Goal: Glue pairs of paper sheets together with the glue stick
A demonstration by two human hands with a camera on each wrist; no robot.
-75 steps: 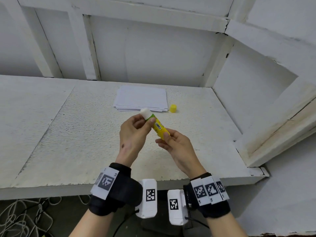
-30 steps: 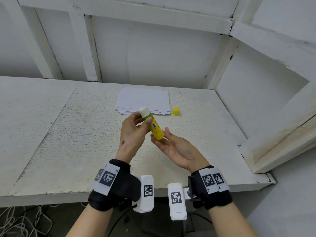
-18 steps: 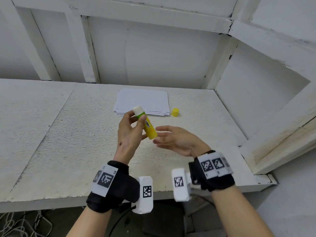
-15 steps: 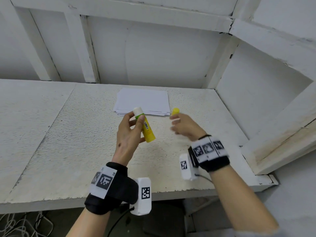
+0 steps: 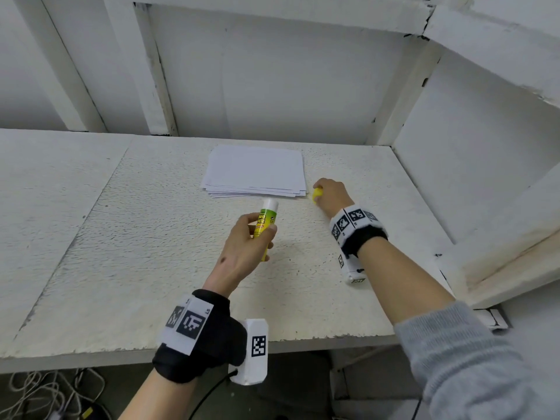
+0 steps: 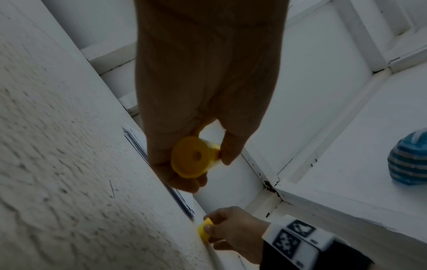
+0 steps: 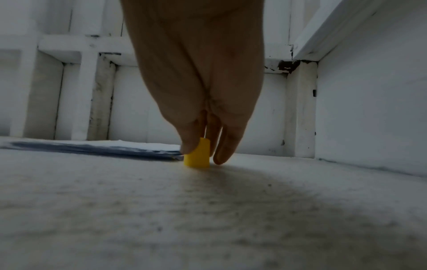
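Now the left hand (image 5: 242,250) grips the glue stick (image 5: 265,225) by its stiff, light barrel above the table (image 5: 121,237); the right hand (image 5: 331,195), beside the stick a moment ago, pinches the small yellow cap (image 7: 197,155) beside the paper stack (image 5: 256,171), easily fumbled.

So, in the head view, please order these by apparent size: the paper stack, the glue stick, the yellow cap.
1. Paper stack, clearly largest.
2. Glue stick, partly covered by the left hand.
3. Yellow cap, smallest, though the right hand hides part of it.
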